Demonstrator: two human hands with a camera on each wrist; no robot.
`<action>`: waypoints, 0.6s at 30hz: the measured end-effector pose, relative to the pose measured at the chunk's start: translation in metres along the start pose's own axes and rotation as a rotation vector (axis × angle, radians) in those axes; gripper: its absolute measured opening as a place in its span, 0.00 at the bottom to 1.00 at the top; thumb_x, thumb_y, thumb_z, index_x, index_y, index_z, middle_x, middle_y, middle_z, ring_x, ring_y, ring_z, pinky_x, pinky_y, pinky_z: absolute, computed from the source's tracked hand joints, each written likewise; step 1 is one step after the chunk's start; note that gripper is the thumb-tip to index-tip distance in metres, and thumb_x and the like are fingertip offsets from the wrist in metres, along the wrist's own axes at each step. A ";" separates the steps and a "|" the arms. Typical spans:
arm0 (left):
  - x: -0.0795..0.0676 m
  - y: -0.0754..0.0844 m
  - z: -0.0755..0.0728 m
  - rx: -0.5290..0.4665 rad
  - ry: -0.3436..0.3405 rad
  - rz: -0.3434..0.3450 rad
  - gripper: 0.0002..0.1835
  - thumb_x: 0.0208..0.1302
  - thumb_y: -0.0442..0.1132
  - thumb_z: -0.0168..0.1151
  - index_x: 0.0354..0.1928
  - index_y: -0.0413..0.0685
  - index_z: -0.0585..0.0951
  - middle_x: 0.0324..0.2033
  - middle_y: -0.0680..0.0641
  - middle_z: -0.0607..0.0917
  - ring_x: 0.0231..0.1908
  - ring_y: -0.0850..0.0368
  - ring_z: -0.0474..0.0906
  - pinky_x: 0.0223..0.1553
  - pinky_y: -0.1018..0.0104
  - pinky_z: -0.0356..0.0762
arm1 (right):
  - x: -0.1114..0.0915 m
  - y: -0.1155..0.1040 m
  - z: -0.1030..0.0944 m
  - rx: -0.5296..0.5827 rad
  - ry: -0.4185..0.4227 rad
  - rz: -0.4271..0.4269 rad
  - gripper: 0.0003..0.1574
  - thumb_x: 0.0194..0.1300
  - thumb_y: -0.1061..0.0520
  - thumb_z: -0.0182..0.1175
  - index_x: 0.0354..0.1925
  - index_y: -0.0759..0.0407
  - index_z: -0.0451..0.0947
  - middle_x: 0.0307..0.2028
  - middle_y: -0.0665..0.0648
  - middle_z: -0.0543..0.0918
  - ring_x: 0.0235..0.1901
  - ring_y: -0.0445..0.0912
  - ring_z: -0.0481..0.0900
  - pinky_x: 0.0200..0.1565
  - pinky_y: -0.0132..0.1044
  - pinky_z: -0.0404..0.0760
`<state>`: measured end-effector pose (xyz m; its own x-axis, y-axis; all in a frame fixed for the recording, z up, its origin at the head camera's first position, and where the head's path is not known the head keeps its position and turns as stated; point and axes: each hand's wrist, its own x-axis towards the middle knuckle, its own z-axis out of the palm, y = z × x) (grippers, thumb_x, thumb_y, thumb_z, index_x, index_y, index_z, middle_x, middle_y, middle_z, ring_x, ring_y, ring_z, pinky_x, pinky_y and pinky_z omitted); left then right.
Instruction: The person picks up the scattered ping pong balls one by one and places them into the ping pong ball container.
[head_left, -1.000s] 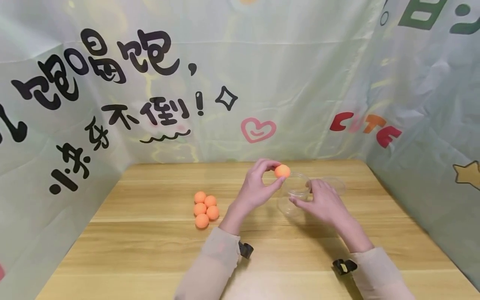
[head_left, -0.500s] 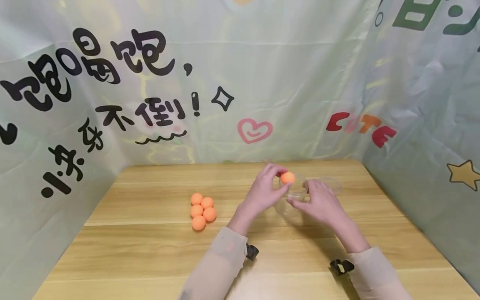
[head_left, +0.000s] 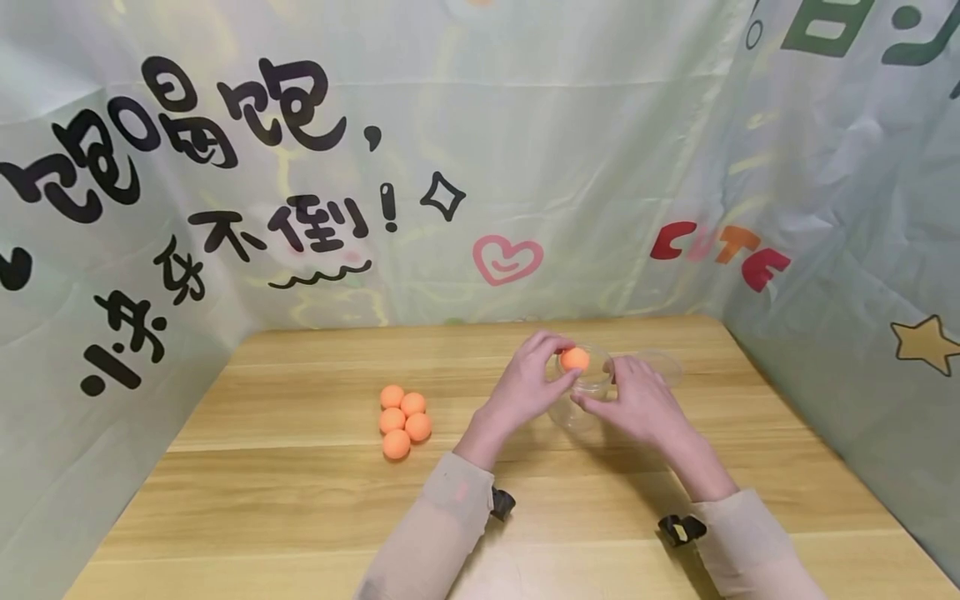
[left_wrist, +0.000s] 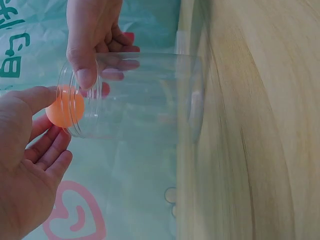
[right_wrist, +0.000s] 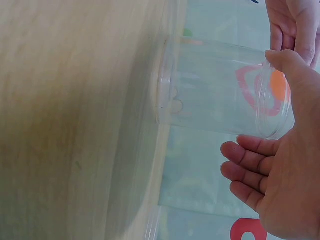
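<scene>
The left hand pinches a smooth, matte orange plastic ball between thumb and fingertips, spread only as wide as the ball. The ball is at the round mouth of a clear, glossy cylindrical jar, partly inside its ridged rim. The jar stands upright on a pale wood-grain table with long streaks and thin plank lines. The right hand grips the jar near the neck, thumb on one side and gently curved fingers on the other, parted about the jar's width. Just beyond this hand lies a thin, transparent round disc. Well to the left, five matching orange balls sit in a tight cluster. Behind hangs a creased, pale green fabric backdrop printed with rounded lettering and a pink heart.
</scene>
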<state>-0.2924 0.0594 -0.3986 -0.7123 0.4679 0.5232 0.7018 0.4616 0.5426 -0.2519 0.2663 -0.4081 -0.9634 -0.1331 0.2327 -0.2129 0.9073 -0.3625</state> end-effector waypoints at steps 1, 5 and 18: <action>0.000 0.000 0.000 0.005 -0.002 0.000 0.23 0.69 0.42 0.71 0.63 0.45 0.81 0.57 0.50 0.81 0.58 0.57 0.78 0.62 0.71 0.76 | 0.000 0.000 0.000 -0.002 0.001 0.000 0.54 0.63 0.23 0.63 0.55 0.72 0.73 0.43 0.63 0.79 0.43 0.56 0.75 0.48 0.56 0.75; -0.001 0.000 0.000 0.013 -0.005 -0.001 0.23 0.70 0.43 0.71 0.64 0.46 0.80 0.57 0.51 0.80 0.57 0.59 0.78 0.60 0.71 0.77 | 0.000 0.000 0.000 -0.004 0.000 0.006 0.53 0.63 0.23 0.63 0.54 0.71 0.72 0.43 0.63 0.79 0.43 0.56 0.74 0.45 0.54 0.75; -0.005 0.006 -0.014 -0.033 0.034 -0.008 0.26 0.71 0.42 0.69 0.67 0.44 0.77 0.60 0.49 0.80 0.61 0.55 0.77 0.64 0.66 0.76 | 0.000 0.001 0.000 0.000 -0.005 0.001 0.53 0.63 0.22 0.63 0.53 0.70 0.72 0.43 0.63 0.78 0.43 0.57 0.75 0.43 0.52 0.76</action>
<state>-0.2849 0.0485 -0.3889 -0.7181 0.4382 0.5406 0.6958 0.4397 0.5679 -0.2525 0.2668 -0.4086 -0.9644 -0.1340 0.2278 -0.2118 0.9075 -0.3628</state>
